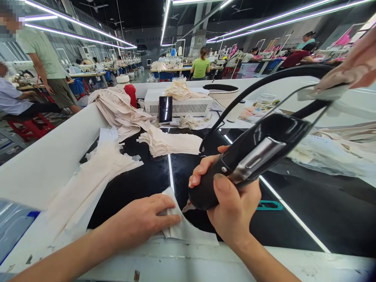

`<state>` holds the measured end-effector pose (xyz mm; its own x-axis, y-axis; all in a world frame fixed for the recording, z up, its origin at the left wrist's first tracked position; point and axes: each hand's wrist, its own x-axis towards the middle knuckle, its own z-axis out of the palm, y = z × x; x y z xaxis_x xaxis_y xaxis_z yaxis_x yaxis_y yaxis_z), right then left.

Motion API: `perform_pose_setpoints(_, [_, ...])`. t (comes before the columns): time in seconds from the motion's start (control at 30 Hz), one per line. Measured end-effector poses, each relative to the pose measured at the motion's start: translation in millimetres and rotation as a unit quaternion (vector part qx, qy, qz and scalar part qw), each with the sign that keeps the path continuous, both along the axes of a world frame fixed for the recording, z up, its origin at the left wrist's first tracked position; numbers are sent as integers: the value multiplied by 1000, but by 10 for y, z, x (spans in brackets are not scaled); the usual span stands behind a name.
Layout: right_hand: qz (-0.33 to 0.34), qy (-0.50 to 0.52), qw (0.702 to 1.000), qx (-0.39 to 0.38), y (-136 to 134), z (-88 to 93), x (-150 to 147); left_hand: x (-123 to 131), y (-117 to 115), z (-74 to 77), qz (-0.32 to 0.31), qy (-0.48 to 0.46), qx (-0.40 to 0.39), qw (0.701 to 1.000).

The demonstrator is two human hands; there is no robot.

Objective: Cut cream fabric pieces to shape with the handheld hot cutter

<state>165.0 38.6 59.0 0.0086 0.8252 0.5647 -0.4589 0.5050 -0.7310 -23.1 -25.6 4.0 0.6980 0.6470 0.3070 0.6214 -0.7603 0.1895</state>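
Observation:
My left hand (147, 215) pinches a pale fabric piece (188, 231) with a curved edge at the front of the glossy black work surface (129, 199). My right hand (232, 207) is wrapped round a black handheld tool (258, 141), its thumb beside a silver metal lever (258, 156). The tool is tilted, its rounded end low, close to the fabric. A thick black cable (258, 84) loops over behind it. The tool's working tip cannot be made out. Farther back lies a stack of cream fabric pieces (173, 143).
Layered cream cloth (85, 184) lies on the left, with a larger pile (117, 109) behind. A phone (165, 109) leans on a white vented box (179, 103). A teal frame-shaped object (269, 205) lies right. Another hand (346, 70) reaches in at upper right. People work beyond.

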Motion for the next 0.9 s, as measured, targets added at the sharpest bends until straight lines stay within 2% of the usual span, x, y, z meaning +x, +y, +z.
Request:
perform_pose_setpoints(0.27, [-1, -10, 1000, -3, -58, -23, -19, -29, -26, 28, 7, 12, -15, 1000])
perform_pose_setpoints(0.47, [-11, -7, 1000, -17, -54, 35, 82, -105, 28, 34, 1, 9, 26, 1000])
perform_pose_setpoints(0.57, [-25, -1, 999, -23, -74, 36, 207, -63, 58, 60, 2, -6, 44, 999])
perform_pose_setpoints(0.67, [-28, -10, 999, -24, -98, -16, 300, 34, 63, 80, 1, -23, 21, 1000])
perform_pose_setpoints(0.9, [-37, -22, 999, -16, -107, -126, 308, 129, 80, 10, -5, -30, -15, 999])
